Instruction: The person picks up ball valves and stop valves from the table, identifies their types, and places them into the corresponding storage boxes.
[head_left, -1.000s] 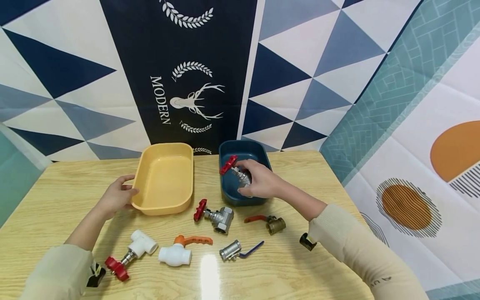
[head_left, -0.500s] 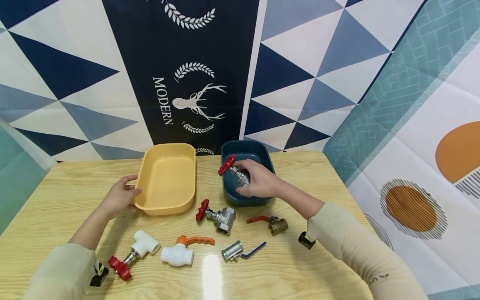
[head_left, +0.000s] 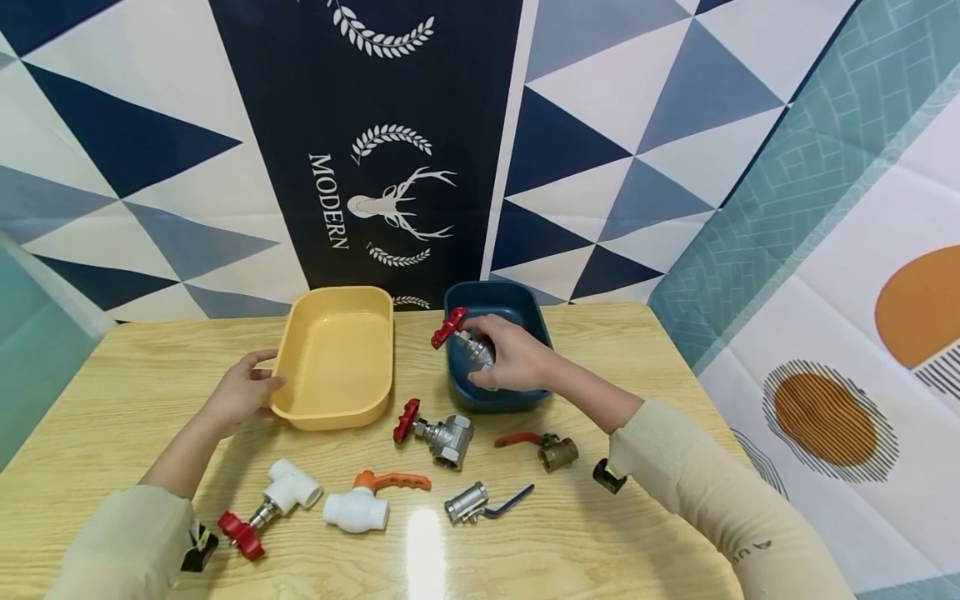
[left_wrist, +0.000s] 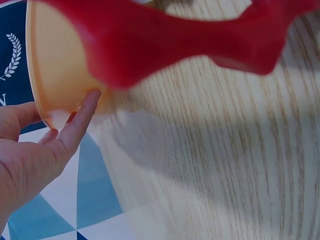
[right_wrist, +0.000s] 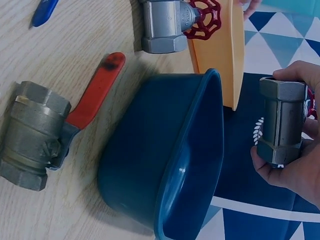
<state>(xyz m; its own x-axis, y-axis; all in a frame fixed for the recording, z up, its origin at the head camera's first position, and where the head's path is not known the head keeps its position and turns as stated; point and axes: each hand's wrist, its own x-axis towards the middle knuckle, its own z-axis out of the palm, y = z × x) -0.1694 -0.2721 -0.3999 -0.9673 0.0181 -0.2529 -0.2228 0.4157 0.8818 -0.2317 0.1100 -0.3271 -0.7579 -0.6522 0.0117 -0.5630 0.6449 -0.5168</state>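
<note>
My right hand (head_left: 521, 354) grips a silver metal valve with a red handwheel (head_left: 449, 327) over the dark blue bin (head_left: 502, 402). In the right wrist view, thumb and fingers span the ends of the valve's body (right_wrist: 281, 120), which stands above the blue bin's rim (right_wrist: 212, 75). At the left side of the yellow bin (head_left: 337, 358), my left hand (head_left: 240, 390) holds its rim, the thumb over the edge and the fingers along the outside. The left wrist view shows those fingertips against the yellow wall (left_wrist: 60, 60).
Before the bins lie another silver valve with a red handwheel (head_left: 442, 440), a brass valve with a red lever (head_left: 557, 454), a small steel valve with a blue lever (head_left: 467, 502), a white valve with an orange lever (head_left: 356, 510) and a white tee valve with a red handwheel (head_left: 288, 487).
My right hand has lifted slightly and shifted a little left over the blue bin with the valve. My left hand stays at the yellow bin. The head view has turned slightly.
</note>
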